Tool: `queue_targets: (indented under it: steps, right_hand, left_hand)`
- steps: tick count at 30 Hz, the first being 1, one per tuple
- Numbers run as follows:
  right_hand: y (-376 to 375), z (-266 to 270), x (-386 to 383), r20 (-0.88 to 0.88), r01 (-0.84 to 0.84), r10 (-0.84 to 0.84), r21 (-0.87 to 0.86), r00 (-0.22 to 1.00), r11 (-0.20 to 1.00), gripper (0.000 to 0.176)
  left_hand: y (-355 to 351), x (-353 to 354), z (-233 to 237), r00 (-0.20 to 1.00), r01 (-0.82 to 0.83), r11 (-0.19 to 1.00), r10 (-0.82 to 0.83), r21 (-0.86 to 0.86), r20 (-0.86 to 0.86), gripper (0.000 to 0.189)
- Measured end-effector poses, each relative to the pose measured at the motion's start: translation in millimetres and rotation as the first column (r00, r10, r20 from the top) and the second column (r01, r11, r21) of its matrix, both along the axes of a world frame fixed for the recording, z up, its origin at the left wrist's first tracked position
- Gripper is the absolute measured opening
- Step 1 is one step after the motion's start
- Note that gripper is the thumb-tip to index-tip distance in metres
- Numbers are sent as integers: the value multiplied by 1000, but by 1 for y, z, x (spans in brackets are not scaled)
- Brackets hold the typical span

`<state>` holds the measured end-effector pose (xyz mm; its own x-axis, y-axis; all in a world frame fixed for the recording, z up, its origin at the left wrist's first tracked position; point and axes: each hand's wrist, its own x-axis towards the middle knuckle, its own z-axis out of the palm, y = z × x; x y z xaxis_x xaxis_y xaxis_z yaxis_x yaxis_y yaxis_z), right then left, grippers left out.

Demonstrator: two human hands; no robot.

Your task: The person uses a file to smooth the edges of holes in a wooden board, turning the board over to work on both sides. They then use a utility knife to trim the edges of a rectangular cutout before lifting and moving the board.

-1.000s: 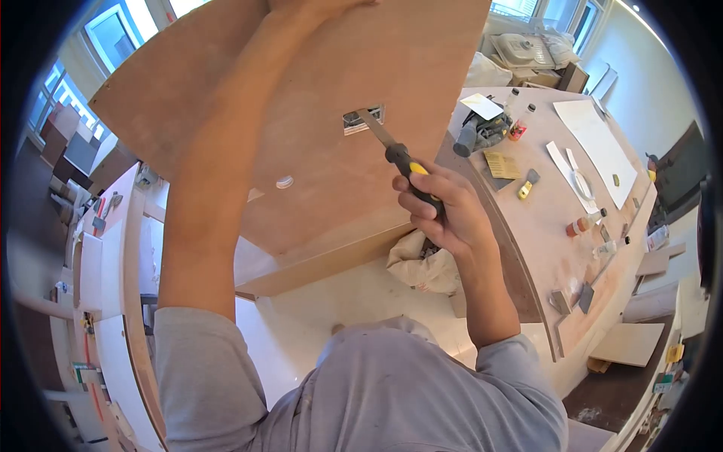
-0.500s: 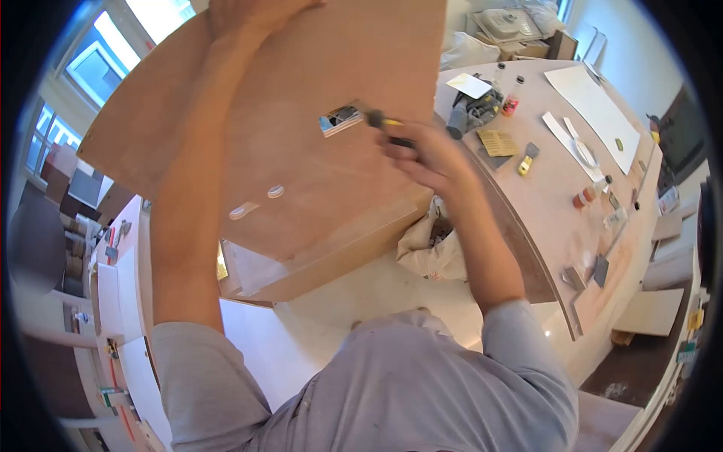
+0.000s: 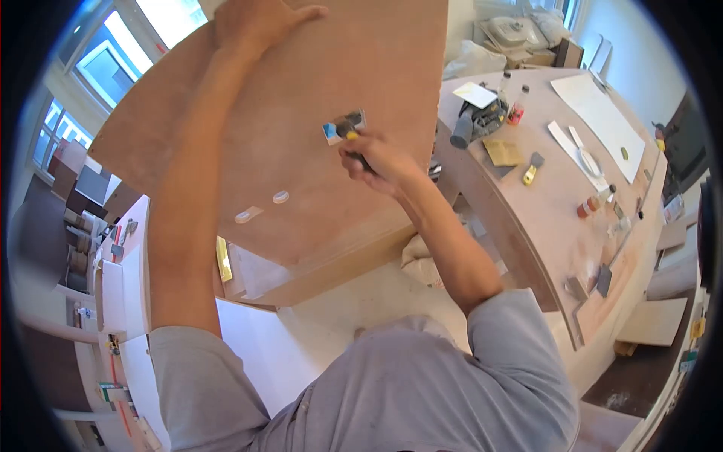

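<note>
A large brown board (image 3: 301, 90) stands tilted in front of me, with a small rectangular cutout (image 3: 329, 134) through its face. My left hand (image 3: 256, 22) lies on the board's upper part, thumb stretched out to the right; its fingertips run to the top of the view. My right hand (image 3: 380, 160) is closed around a tool with a black-and-yellow handle (image 3: 352, 136), its working end at the cutout. The tool's exact kind is hidden by my fingers. Lower on the board are a round pale mark (image 3: 281, 197) and an oblong one (image 3: 248, 215).
On the table (image 3: 520, 218) at right lie a dark power tool (image 3: 482, 120), a yellow-handled scraper (image 3: 532, 169), sandpaper (image 3: 503, 152), white sheets (image 3: 602, 113) and small bottles (image 3: 517, 105). A pale sack (image 3: 423, 262) sits on the floor between board and table.
My right hand has moved left and slightly down, bringing the tool from the cutout's right side over the opening. My left hand stays on the board; the view has shifted slightly.
</note>
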<state>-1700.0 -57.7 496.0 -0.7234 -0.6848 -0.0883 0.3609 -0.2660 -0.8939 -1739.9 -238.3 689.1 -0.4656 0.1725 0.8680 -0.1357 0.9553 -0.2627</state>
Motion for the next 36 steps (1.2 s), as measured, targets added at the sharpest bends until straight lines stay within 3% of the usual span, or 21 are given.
queue_targets:
  steps: [3,5,7,9,12,15,18,23,26,28,31,32,35,36]
  right_hand:
    - [62,10,30,135,-21,58,-259,989,966,17]
    - [101,16,36,236,-1,81,-322,968,947,9]
    - [94,14,26,231,2,74,-314,970,949,8]
    - [40,4,-2,140,-13,42,-207,989,978,14]
    - [-4,16,1,21,-8,7,24,1000,1000,34]
    - [53,18,33,106,-29,48,-179,993,983,18]
    - [88,30,47,161,-49,90,-244,983,969,9]
    - [-27,8,4,63,-27,39,-188,997,982,17]
    - [1,9,25,89,-5,20,-169,996,986,21]
    - [49,22,51,167,-8,53,-261,985,965,27]
    - [57,18,33,161,-86,151,-352,975,932,31]
    - [29,19,27,198,27,29,-278,980,960,31]
    - [-24,14,18,79,23,-16,-95,997,995,33]
    - [-18,-4,12,68,-27,40,-172,997,985,27]
  left_hand:
    - [16,14,11,980,-127,988,110,90,168,70]
    - [20,16,12,964,-161,979,129,123,232,71]
    - [23,13,14,966,-154,981,125,117,225,72]
    - [23,12,10,981,-117,988,100,97,168,71]
    - [13,15,11,986,-92,993,81,73,148,68]
    - [11,12,13,979,-104,988,81,111,189,68]
    - [14,9,13,973,-114,983,83,141,214,69]
    - [13,6,5,985,-77,994,64,75,159,67]
    - [7,10,15,975,-103,988,78,111,209,67]
    - [6,8,11,969,-102,985,67,136,238,67]
    - [6,4,11,983,-67,992,47,111,180,66]
    - [8,5,10,986,-70,992,53,107,158,66]
    - [2,-1,6,990,-61,994,48,96,130,65]
    - [-4,-4,8,991,-62,994,50,93,123,65]
